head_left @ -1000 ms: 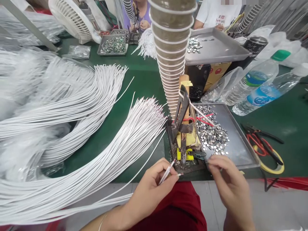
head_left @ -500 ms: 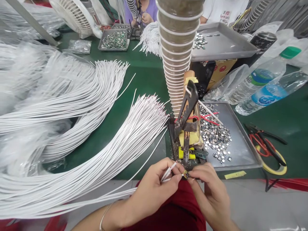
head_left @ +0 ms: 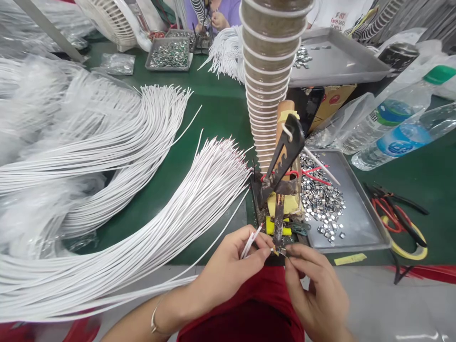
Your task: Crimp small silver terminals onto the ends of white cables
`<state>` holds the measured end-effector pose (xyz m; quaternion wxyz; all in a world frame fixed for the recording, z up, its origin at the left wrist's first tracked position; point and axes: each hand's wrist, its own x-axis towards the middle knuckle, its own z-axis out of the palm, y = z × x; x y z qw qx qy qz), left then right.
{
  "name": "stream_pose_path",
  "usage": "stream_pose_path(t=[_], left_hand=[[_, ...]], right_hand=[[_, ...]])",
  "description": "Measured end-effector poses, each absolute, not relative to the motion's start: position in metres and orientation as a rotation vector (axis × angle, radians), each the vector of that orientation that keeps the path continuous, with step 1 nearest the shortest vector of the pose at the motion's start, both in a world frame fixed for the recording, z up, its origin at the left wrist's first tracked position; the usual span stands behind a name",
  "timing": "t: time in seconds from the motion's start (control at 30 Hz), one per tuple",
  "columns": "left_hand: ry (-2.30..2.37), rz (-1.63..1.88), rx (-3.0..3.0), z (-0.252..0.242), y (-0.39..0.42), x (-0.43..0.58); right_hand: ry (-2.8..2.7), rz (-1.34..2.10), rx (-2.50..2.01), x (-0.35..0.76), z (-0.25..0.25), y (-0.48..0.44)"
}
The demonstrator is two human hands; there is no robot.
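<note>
My left hand (head_left: pixel 228 270) pinches the ends of a few thin white wires (head_left: pixel 251 240) at the table's near edge. My right hand (head_left: pixel 315 289) is closed just beside it, its fingertips holding a small metal clip (head_left: pixel 281 251) against the wire tips. Both hands meet directly in front of a black hand crimping tool (head_left: pixel 281 175) mounted upright on a dark base. A large fan of white wires (head_left: pixel 160 223) spreads over the green table (head_left: pixel 213 118) to the left.
A metal tray (head_left: pixel 356 223) of small shiny clips lies right of the tool. A tall stack of paper cups (head_left: pixel 272 76) rises behind it. Plastic bottles (head_left: pixel 395 137), pliers (head_left: pixel 395 209) and yellow tape sit at right. Other people work at the far side, by a fan (head_left: pixel 110 21).
My right hand came from the tray edge to my left hand, bringing a metal clip to the wire tips. The view shifted slightly forward.
</note>
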<state>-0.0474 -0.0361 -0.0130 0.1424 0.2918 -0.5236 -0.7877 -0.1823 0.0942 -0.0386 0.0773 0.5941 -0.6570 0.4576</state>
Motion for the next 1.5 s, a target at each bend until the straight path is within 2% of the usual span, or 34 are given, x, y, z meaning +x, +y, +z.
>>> stream_pose_path(t=[0.87,1.3,1.5], left_hand=[[-1.512,-2.204,0.838,-0.006,-0.034,-0.046],[-1.625,-2.110,0.854,-0.010,-0.024,-0.041],[-1.775,-2.121,0.840,-0.013,-0.013,-0.039]], right_hand=[[-1.905,1.287,1.787,-0.181,-0.035,0.084],[-1.960,1.470,1.824,-0.190,-0.028,0.097],[-2.161,1.547,1.909,-0.193,-0.030,0.103]])
